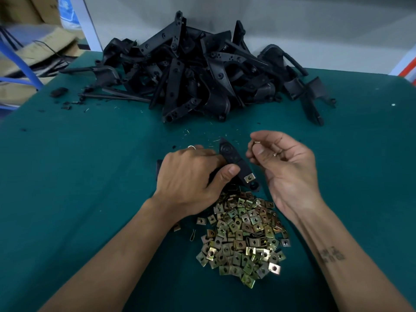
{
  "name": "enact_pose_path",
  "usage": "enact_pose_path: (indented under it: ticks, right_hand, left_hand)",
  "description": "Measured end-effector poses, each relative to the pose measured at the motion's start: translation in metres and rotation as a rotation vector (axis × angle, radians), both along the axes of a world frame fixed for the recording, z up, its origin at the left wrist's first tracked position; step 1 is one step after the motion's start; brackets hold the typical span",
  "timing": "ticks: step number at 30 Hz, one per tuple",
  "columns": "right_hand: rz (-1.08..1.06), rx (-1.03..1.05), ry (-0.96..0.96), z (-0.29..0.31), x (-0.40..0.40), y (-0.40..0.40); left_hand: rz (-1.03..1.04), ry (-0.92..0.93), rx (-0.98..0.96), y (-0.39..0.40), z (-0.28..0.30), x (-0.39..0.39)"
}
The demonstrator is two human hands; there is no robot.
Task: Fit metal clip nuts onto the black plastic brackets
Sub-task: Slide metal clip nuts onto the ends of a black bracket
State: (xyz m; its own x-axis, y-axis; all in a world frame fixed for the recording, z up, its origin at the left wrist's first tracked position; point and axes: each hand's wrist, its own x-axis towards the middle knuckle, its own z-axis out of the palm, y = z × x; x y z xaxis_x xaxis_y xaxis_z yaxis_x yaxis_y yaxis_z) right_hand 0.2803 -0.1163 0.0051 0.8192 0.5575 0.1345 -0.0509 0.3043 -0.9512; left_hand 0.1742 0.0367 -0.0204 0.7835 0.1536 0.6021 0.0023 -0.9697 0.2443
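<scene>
1. Left hand (191,176) is gripping a black bracket (234,161) w/ thumb and fingers clamped round it, pinning it low over the green table (90,176), prob. to steady it for fitting.
2. One clip nut (250,178) is already sitting on the bracket's near tab.
3. Right hand (286,167) is hovering just beside the bracket's far end, fingertips pinching a small brass clip (256,143); prob. lining it up for the next tab.
4. Loose clip-nut pile (245,235) is lying btwn the forearms, near for quick grabs.
5. Bracket heap (202,70) is waiting at the table's far side.
</scene>
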Motion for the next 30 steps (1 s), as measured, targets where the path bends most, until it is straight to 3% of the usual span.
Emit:
enact_pose_path:
  ticks: [12, 23, 30]
  right_hand:
    - [-0.085, -0.129, -0.214, -0.004, 0.004, -0.003]
    - [0.028, -0.014, -0.059, 0.004, -0.001, -0.005]
    - [-0.042, -0.213, -0.453, 0.001, -0.002, -0.008]
  left_hand:
    - [-0.007, -0.014, -0.021, -0.001, -0.001, 0.001]
    - [-0.018, 0.005, -0.019, 0.001, -0.003, 0.001]
    - [0.0, -0.022, 0.006, 0.0, -0.004, 0.002]
